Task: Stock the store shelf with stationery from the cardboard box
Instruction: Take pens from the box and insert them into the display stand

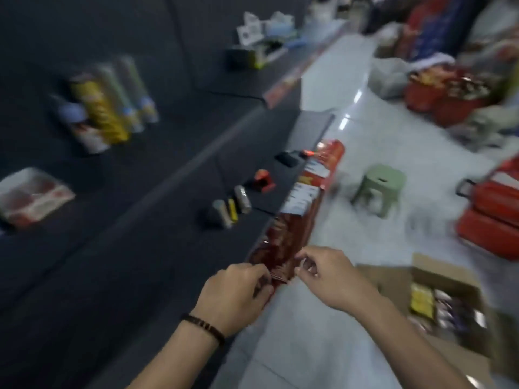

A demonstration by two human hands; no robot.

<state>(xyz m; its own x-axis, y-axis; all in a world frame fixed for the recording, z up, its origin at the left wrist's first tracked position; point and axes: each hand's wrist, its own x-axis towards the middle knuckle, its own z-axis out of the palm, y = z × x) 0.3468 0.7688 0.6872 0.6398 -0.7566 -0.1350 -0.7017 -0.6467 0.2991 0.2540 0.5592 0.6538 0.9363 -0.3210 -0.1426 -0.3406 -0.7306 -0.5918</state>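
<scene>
The view is motion-blurred. A dark shelf runs from bottom left to upper right, edged by a red price strip. At the near end of that strip, my left hand and my right hand both curl their fingers round a small dark red thing that I cannot identify. The open cardboard box sits on the floor at lower right, with yellow and dark packs inside.
The shelf holds several small tubes, a red item and a black item. Higher up stand tall cans and a flat pack. On the white floor are a green stool and red packages.
</scene>
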